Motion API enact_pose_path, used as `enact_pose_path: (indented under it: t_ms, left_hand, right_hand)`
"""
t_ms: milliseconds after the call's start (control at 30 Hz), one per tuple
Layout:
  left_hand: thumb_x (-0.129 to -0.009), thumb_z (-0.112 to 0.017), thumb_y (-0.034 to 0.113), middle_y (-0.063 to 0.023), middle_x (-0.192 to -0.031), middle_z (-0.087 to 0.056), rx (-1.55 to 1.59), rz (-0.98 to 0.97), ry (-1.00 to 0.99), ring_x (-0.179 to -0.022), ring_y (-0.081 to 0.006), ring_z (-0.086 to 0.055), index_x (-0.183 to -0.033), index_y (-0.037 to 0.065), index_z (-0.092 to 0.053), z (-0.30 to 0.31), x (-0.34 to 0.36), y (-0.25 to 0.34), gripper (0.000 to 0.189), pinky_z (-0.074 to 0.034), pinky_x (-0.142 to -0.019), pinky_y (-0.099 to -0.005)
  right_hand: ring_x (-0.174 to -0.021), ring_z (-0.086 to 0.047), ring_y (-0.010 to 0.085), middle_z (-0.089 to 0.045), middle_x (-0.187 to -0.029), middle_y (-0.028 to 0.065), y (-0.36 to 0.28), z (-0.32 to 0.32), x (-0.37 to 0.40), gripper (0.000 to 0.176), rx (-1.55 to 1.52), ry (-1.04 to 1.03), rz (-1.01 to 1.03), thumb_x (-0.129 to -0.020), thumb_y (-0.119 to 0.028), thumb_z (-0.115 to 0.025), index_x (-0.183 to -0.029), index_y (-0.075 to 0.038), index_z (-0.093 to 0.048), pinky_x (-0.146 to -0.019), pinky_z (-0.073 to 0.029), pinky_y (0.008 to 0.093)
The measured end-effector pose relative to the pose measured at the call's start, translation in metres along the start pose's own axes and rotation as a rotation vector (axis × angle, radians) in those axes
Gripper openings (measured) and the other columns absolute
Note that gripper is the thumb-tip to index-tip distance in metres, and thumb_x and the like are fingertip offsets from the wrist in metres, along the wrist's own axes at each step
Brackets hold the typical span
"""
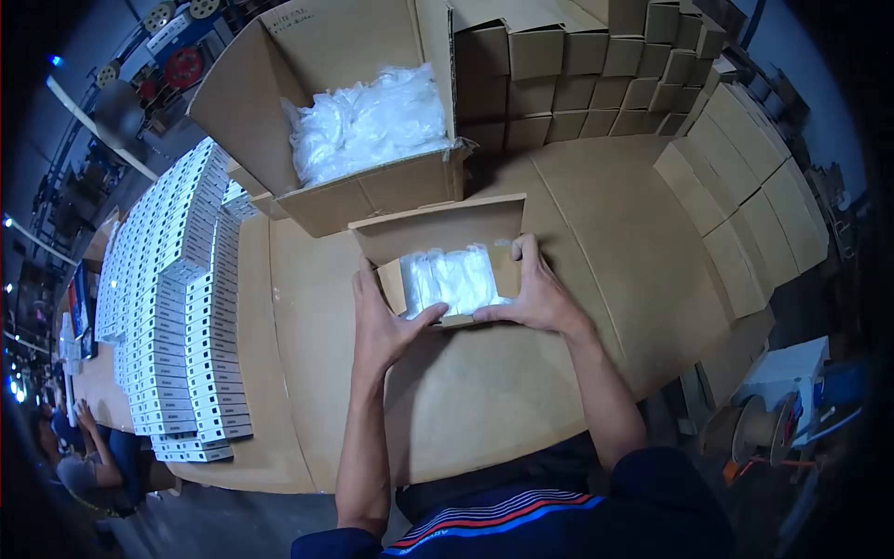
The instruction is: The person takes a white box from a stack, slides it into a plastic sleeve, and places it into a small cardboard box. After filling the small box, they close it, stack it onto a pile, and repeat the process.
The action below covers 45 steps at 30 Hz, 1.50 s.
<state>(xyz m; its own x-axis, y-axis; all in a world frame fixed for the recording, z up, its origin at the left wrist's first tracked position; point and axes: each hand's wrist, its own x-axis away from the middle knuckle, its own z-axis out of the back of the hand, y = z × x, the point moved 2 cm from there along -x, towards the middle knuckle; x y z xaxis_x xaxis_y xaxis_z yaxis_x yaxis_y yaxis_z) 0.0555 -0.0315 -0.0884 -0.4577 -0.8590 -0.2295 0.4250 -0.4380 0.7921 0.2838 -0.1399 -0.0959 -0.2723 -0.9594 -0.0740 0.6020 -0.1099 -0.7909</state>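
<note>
Between my hands is a small brown cardboard box (pixel 438 225) with its long lid flap standing up at the back and its side flaps spread. Clear plastic packets (pixel 452 278) fill it in a row. My left hand (pixel 384 321) wraps round the left side, its thumb over the front edge by the packets. On the right side, my right hand (pixel 543 296) grips the box with its thumb on the front edge and its fingers up beside the side flap. Just behind stands a large open carton (pixel 372 186) heaped with clear plastic bags (pixel 372 126).
Many white boxes (pixel 163 326) are piled at the table's left. Brown cartons (pixel 582 88) stand in rows at the back, and more brown boxes (pixel 745 191) at the right. Cardboard covers the table (pixel 503 396). A wire spool (pixel 759 429) sits lower right; another person (pixel 98 461) is at far left.
</note>
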Motion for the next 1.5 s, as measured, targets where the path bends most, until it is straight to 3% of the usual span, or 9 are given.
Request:
enact_pose_path:
  t_ms: [500,600,733,800,900,1000,1100,1367,1500]
  left_hand:
    - [-0.061,-0.098,0.031,-0.0303,-0.138,-0.043,-0.029,0.068,-0.033,-0.131,-0.0441,-0.046,-0.155,-0.012,-0.013,-0.001,-0.007,0.005,0.134,-0.041,-0.112,-0.0459]
    - [-0.059,-0.099,0.030,-0.0284,-0.139,-0.043,0.012,-0.014,0.053,-0.132,-0.0413,-0.046,-0.153,-0.011,-0.017,-0.007,-0.002,-0.007,0.131,-0.040,-0.113,-0.0451]
    - [-0.057,-0.102,0.029,-0.0232,-0.140,-0.044,0.159,-0.049,0.155,-0.132,-0.0344,-0.046,-0.144,-0.005,-0.030,-0.013,0.000,-0.018,0.118,-0.038,-0.114,-0.0428]
    - [-0.059,-0.101,0.023,-0.0200,-0.140,-0.046,0.304,-0.104,0.198,-0.134,-0.0316,-0.046,-0.136,0.004,-0.035,-0.015,0.004,-0.028,0.103,-0.035,-0.117,-0.0431]
    - [-0.086,-0.082,0.050,-0.0192,-0.139,-0.049,0.629,-0.275,0.251,-0.126,-0.0298,-0.053,-0.122,0.009,-0.042,-0.021,0.010,-0.052,0.068,-0.036,-0.115,-0.0461]
    - [-0.096,-0.064,0.058,-0.0186,-0.136,-0.054,0.501,-0.292,0.260,-0.124,-0.0288,-0.055,-0.116,0.008,-0.044,-0.023,0.015,-0.056,0.058,-0.038,-0.113,-0.0456]
    - [-0.100,-0.061,0.054,-0.0175,-0.134,-0.057,0.515,-0.193,0.226,-0.125,-0.0286,-0.054,-0.114,0.009,-0.046,-0.022,0.024,-0.050,0.049,-0.038,-0.112,-0.0453]
    - [-0.090,-0.076,0.021,-0.0160,-0.132,-0.061,0.523,-0.149,0.250,-0.137,-0.0376,-0.048,-0.107,0.006,-0.063,-0.024,0.035,-0.056,0.026,-0.033,-0.118,-0.0507]
    - [-0.084,-0.079,0.013,-0.0101,-0.134,-0.065,0.168,-0.262,0.224,-0.140,-0.0393,-0.047,-0.114,0.011,-0.077,-0.013,0.049,-0.050,0.029,-0.031,-0.120,-0.0553]
  right_hand:
    - [-0.113,-0.050,0.0416,-0.047,-0.114,0.0231,-0.013,-0.007,-0.009,0.101,0.146,0.025,0.048,-0.052,-0.043,-0.101,-0.119,0.001,-0.040,-0.101,-0.043,0.0482]
    - [-0.114,-0.051,0.0383,-0.047,-0.117,0.0204,-0.025,-0.014,-0.007,0.107,0.216,0.073,-0.080,-0.053,-0.053,-0.099,-0.125,0.003,-0.041,-0.102,-0.045,0.0446]
    - [-0.136,-0.045,0.0448,-0.043,-0.142,0.0300,-0.014,-0.032,-0.003,0.131,0.300,0.271,-0.186,-0.056,-0.064,-0.093,-0.149,0.006,-0.034,-0.113,-0.040,0.0512]
    - [-0.133,-0.046,0.0441,-0.045,-0.140,0.0274,-0.015,-0.033,0.002,0.122,0.280,0.280,-0.203,-0.055,-0.061,-0.094,-0.145,0.003,-0.042,-0.112,-0.041,0.0523]
    - [-0.129,-0.048,0.0417,-0.047,-0.135,0.0218,-0.021,-0.036,0.014,0.091,0.242,0.399,-0.147,-0.062,-0.040,-0.097,-0.133,-0.002,-0.055,-0.107,-0.042,0.0531]
    - [-0.132,-0.045,0.0421,-0.047,-0.137,0.0233,-0.034,-0.054,0.035,0.061,-0.048,0.696,-0.081,-0.072,-0.017,-0.090,-0.123,-0.002,-0.060,-0.107,-0.038,0.0532]
    - [-0.130,-0.046,0.0411,-0.043,-0.144,0.0248,-0.032,-0.078,0.060,0.048,0.050,0.733,0.030,-0.075,-0.010,-0.087,-0.116,-0.001,-0.063,-0.108,-0.040,0.0461]
    - [-0.140,-0.042,0.0385,-0.031,-0.156,0.0235,-0.036,-0.085,0.073,0.023,-0.026,0.668,0.103,-0.077,-0.005,-0.086,-0.098,-0.010,-0.079,-0.115,-0.037,0.0465]
    - [-0.149,-0.032,0.0416,-0.025,-0.163,0.0261,-0.034,-0.084,0.073,0.019,-0.082,0.652,0.109,-0.077,-0.009,-0.087,-0.093,-0.014,-0.079,-0.119,-0.030,0.0485]
